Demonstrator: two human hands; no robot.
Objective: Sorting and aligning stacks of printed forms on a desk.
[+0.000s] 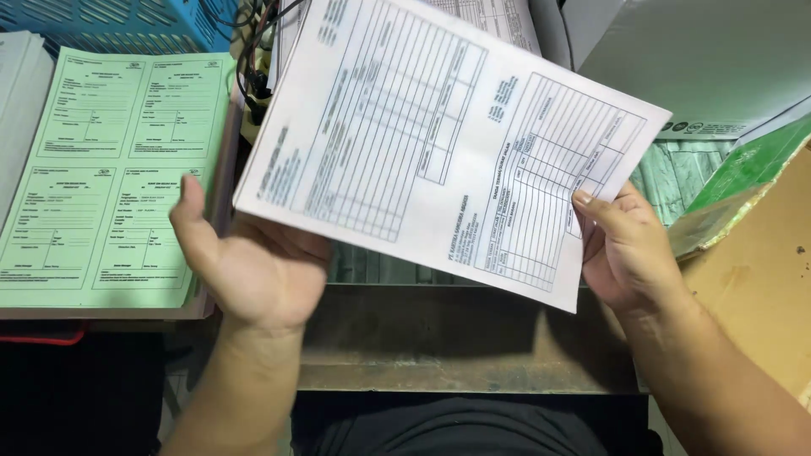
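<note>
A worn, dark worktop [456, 338] with a scuffed front edge runs across the lower middle of the view, crowded on both sides by paper and boxes. Nearest the camera, a dark shirt shows at the bottom edge, and two bare forearms rise from it. The left hand [253, 270] is palm-up with fingers spread, its thumb standing free, and it supports the white printed form [439, 143] from beneath near the sheet's lower left edge. The right hand [621, 249] pinches the form's lower right edge, thumb on top and fingers behind the paper.

The form is a white sheet held tilted, ruled with tables and columns in dark blue print, its upper right corner pointing toward a grey box [701, 59]. It hangs above the worktop rather than lying on it.

Open room is scarce: the bare strip of worktop under the sheet is the only free patch. To the left a stack of green forms [101, 177] sits near the left thumb; to the right a brown cardboard box [760, 279] with a green flap presses in near the right wrist.

Farther back lie a blue plastic crate [118, 25] and a tangle of dark cables [258, 59]. The form hides both hands' fingers and whatever lies behind it, and more white sheets are cut off at the top.
</note>
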